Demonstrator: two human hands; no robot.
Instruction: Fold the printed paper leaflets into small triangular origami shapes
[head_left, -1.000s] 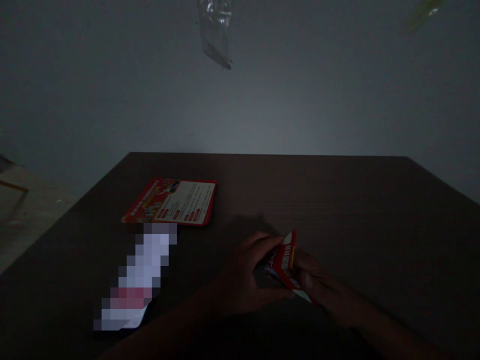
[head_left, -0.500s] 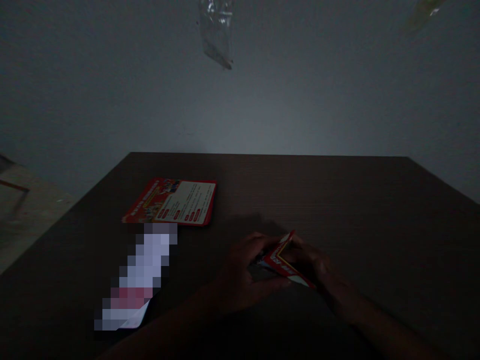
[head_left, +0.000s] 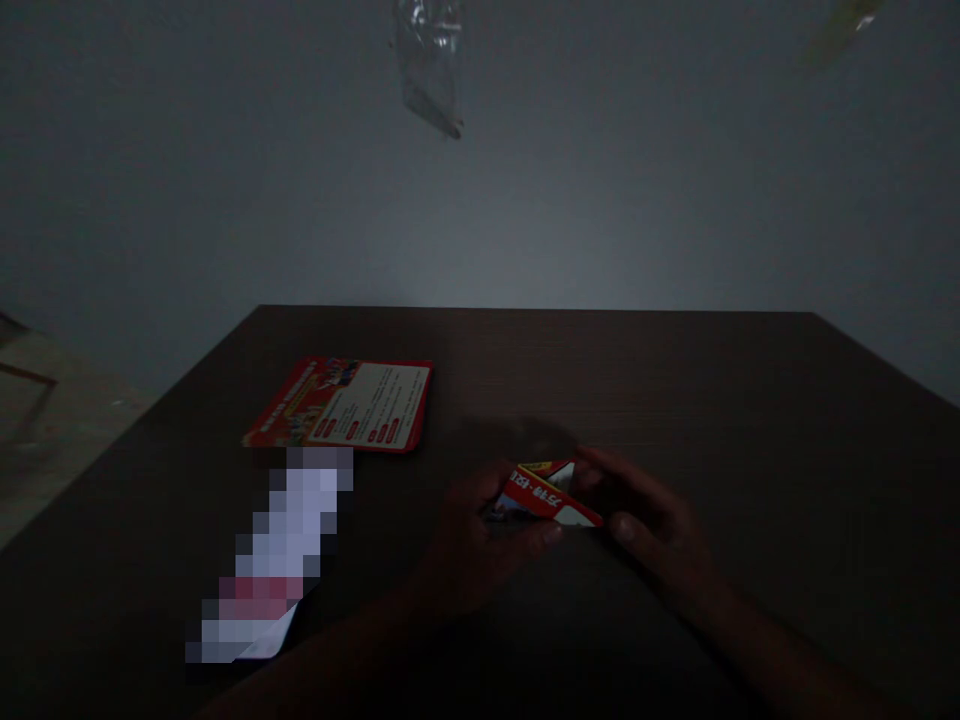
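In the head view a folded red leaflet (head_left: 541, 498), with white lettering and a pale patch, is held low over the dark table. My left hand (head_left: 480, 545) grips its left side, thumb along the near edge and fingers behind. The folds form a pointed, triangular shape with a gap at the top. Around its right end is my right hand (head_left: 649, 515), thumb and fingers spread apart. Its thumb is just off the right corner; whether its fingertips touch the far edge is too dark to tell.
A red printed leaflet or small stack (head_left: 367, 405) lies at the left on the dark wooden table (head_left: 637, 380). Nearer me lies a lit, phone-like device (head_left: 274, 635), its screen pixelated. A clear plastic bag (head_left: 431, 70) hangs on the grey wall (head_left: 600, 180) behind.
The leaflet has turned and its open flap has folded over into a flatter triangle. My right thumb and fingers have spread and come away from the flap. My left hand keeps its grip.
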